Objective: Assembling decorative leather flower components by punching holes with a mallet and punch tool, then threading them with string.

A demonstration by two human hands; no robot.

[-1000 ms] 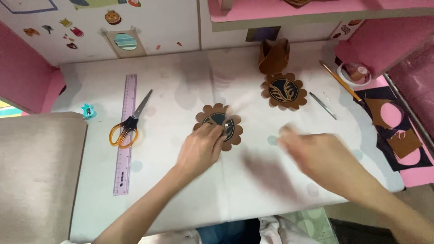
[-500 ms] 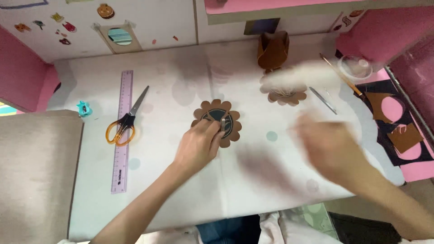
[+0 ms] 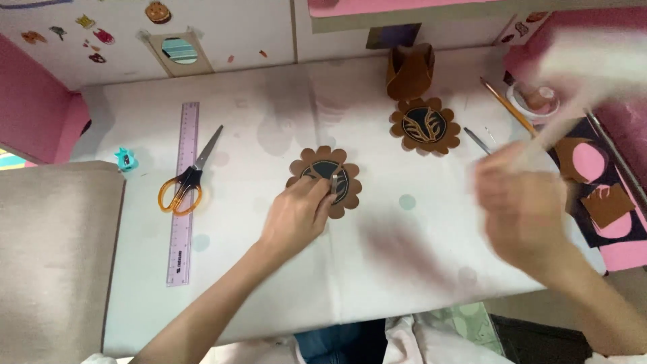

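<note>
Near the middle of the frame the left hand (image 3: 296, 216) is resting on a brown scalloped paper disc (image 3: 325, 180) with a dark round centre, its fingers (image 3: 322, 195) curled loosely and pressing down on the lower left part of the disc, which is lying flat on the white table (image 3: 236, 269). The right hand (image 3: 522, 205) is hovering at the right of the frame, above the table and well apart from that disc; it is blurring heavily, and a pale blurred shape is stretching from it toward the upper right corner, so I cannot tell whether its fingers are gripping something or hanging loose. A 2nd scalloped brown disc (image 3: 425, 126) with a light pattern on its dark centre is lying in the upper middle right, just below a folded brown paper piece (image 3: 409, 69) standing by the back wall. At the left, orange-handled scissors (image 3: 186, 178) are lying with their blades half open across a pink ruler (image 3: 182, 195) running up and down the frame, and a small teal object (image 3: 125, 159) is sitting near the table's left edge. A thin brush (image 3: 507, 106) is lying slantwise at the upper right beside a roll of tape (image 3: 532, 100), and brown and pink paper cut-outs (image 3: 593, 175) are lying on a dark sheet at the right edge.
</note>
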